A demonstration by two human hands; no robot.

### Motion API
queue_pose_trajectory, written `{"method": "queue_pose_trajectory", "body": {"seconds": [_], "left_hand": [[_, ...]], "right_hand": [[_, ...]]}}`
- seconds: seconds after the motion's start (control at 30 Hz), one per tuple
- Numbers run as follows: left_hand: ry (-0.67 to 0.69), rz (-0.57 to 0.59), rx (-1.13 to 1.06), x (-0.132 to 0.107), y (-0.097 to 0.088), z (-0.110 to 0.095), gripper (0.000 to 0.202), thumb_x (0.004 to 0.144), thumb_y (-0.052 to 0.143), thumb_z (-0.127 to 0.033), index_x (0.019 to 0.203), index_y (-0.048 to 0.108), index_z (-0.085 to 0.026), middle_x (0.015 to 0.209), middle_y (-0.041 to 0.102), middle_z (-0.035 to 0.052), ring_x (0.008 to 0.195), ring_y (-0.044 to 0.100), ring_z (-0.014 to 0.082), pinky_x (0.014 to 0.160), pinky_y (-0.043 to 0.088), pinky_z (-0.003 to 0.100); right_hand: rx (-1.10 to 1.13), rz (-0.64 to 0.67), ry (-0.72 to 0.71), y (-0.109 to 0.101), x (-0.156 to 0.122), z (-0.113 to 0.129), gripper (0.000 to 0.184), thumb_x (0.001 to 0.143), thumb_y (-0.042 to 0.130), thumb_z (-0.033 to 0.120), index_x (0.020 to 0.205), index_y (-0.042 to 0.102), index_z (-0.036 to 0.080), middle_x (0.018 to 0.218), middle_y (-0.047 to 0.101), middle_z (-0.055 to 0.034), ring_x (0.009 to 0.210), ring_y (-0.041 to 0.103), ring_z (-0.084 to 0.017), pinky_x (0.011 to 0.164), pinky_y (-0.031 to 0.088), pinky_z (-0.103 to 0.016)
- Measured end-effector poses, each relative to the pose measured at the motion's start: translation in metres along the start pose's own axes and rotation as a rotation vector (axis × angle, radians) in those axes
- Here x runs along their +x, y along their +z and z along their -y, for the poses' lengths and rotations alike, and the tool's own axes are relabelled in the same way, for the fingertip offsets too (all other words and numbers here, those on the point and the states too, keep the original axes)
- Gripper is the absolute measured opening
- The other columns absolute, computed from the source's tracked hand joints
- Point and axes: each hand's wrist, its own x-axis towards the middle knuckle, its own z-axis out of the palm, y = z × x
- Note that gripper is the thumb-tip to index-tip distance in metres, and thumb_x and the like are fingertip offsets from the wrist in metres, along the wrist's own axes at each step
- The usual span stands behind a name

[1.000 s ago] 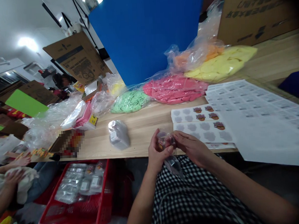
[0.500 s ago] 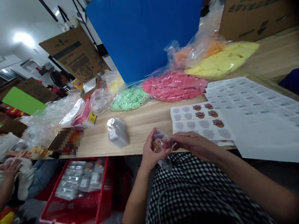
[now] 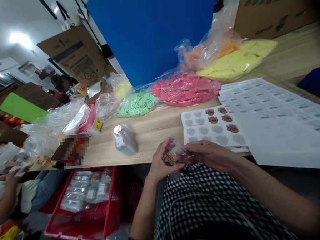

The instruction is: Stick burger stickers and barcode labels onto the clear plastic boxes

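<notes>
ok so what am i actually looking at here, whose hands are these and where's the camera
All three pictures come from one camera worn on a person's head, looking forward and down, so the bare arms at the bottom are that person's own. There is no machine here. The left hand and right hand together hold a small clear plastic packet with something colourful inside. On the wooden table lie a silver bag, sheets of stickers, a pink bag, a green bag and a yellow bag. Below the table edge sits a red basket of packets, and at far left is another person's hand.
</notes>
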Motion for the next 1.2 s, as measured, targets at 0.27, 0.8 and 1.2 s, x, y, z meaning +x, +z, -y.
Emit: {"method": "queue_pose_trajectory", "body": {"seconds": [0.27,0.8,1.2], "left_hand": [[-0.004,0.016,0.045,-0.0002,-0.0008,-0.0009,0.089,0.061,0.078,-0.034,0.137,0.033,-0.029,0.135,0.044,0.0100,0.121,0.046,0.0282,0.104,0.036,0.046],[-0.031,0.011,0.015,-0.0001,0.0002,-0.0066,0.086,0.061,0.078,-0.029,0.136,0.037,-0.028,0.135,0.045,0.0101,0.123,0.044,0.0291,0.105,0.033,0.045],[-0.190,-0.113,-0.236,0.0008,0.0058,-0.0008,0.086,0.059,0.080,-0.029,0.134,0.039,-0.025,0.132,0.048,0.0097,0.120,0.047,0.0272,0.104,0.034,0.042]], "right_hand": [[0.010,-0.010,0.002,-0.0001,0.0005,-0.0013,0.028,0.071,0.068,0.041,0.079,0.074,0.014,0.082,0.069,-0.0082,0.077,0.059,-0.016,0.070,0.043,-0.029],[-0.002,-0.023,-0.001,-0.0017,-0.0019,-0.0018,0.028,0.071,0.068,0.040,0.080,0.073,0.014,0.085,0.070,-0.0092,0.080,0.060,-0.018,0.075,0.044,-0.033],[0.017,-0.028,-0.058,0.0021,-0.0027,-0.0018,0.031,0.073,0.066,0.044,0.085,0.073,0.016,0.090,0.069,-0.0092,0.085,0.060,-0.018,0.081,0.044,-0.035]]}}
